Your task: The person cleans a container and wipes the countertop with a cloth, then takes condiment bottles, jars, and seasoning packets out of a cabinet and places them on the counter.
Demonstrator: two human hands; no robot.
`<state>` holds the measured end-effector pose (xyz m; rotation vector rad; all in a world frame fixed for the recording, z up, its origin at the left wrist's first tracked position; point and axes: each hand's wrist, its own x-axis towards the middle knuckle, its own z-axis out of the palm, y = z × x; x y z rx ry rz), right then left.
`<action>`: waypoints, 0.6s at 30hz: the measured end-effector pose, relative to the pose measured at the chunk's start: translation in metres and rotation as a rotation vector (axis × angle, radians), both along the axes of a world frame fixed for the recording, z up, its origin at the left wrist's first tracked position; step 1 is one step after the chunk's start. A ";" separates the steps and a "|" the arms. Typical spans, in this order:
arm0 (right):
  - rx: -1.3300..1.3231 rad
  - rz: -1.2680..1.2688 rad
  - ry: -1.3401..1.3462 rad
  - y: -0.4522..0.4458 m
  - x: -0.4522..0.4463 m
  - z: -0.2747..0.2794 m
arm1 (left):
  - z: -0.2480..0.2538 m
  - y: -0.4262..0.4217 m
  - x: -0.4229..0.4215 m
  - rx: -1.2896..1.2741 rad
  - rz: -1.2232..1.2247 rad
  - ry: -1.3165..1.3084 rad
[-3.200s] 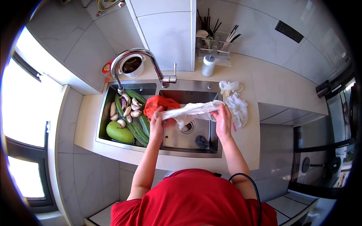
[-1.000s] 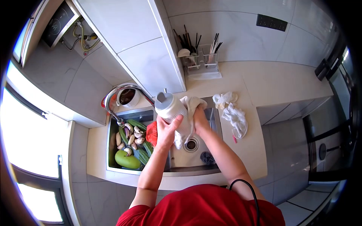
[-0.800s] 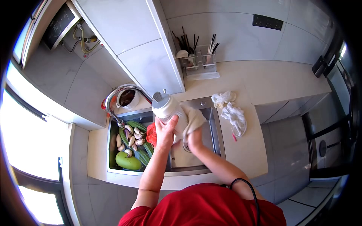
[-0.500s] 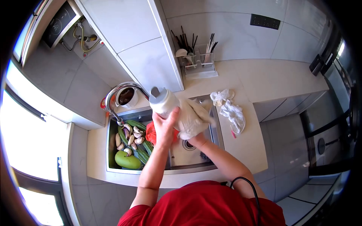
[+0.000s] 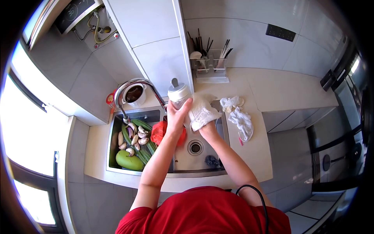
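A bottle (image 5: 179, 92) with a grey flip lid is tilted above the sink, and my left hand (image 5: 177, 116) is wrapped round its body. My right hand (image 5: 207, 128) is closed on a white cloth (image 5: 203, 111), which covers most of its fingers and lies against the bottle's lower side. Below them is the steel sink basin (image 5: 187, 163) with its drain (image 5: 195, 147) and a dark scrubber (image 5: 212, 161). A red plastic bag (image 5: 159, 132) sits left of my left forearm, at the divider.
The left basin holds a green gourd (image 5: 129, 160), ridged gourds and several eggplants (image 5: 142, 134). A faucet (image 5: 137, 81) arches over it, beside a white pot (image 5: 134, 96). Behind are a utensil holder (image 5: 211, 70) and wall; crumpled white cloths (image 5: 241, 121) lie right of the sink.
The bottle, earlier standing on the counter, came into my left hand above the sink. The cloth, first stretched between both hands, is now bunched in my right hand against the bottle.
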<state>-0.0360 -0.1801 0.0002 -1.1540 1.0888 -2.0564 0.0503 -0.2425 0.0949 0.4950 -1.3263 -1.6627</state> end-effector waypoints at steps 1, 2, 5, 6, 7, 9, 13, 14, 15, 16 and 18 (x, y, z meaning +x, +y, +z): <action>-0.056 0.102 -0.212 0.003 0.004 -0.003 | 0.003 -0.001 0.002 0.004 0.008 0.006; 0.046 -0.069 0.270 0.013 0.001 -0.007 | 0.004 -0.003 0.005 -0.003 0.010 -0.019; 0.215 -0.012 0.579 0.038 -0.001 0.012 | 0.001 -0.007 0.011 -0.011 0.028 -0.055; 0.292 0.020 0.532 0.039 -0.002 0.020 | -0.003 -0.008 0.012 0.008 0.024 -0.040; 0.370 0.052 0.484 0.036 -0.004 0.025 | -0.006 -0.008 0.011 0.026 0.020 -0.025; -0.149 -0.534 1.180 0.010 -0.006 0.010 | -0.010 -0.012 0.007 0.036 0.010 -0.004; 0.237 -0.088 0.096 -0.001 0.005 0.028 | 0.002 -0.007 0.004 -0.019 -0.008 -0.045; 0.149 -0.133 0.257 -0.014 -0.001 0.000 | -0.003 -0.011 0.001 -0.059 -0.018 -0.017; 0.058 -0.176 0.419 -0.022 -0.004 -0.016 | -0.001 -0.012 0.003 -0.057 -0.011 -0.012; 0.114 -0.209 0.491 -0.006 0.003 -0.010 | 0.002 -0.012 0.005 -0.038 -0.024 -0.006; 0.091 -0.305 0.688 0.010 0.013 -0.012 | 0.003 -0.016 0.008 -0.019 -0.030 -0.016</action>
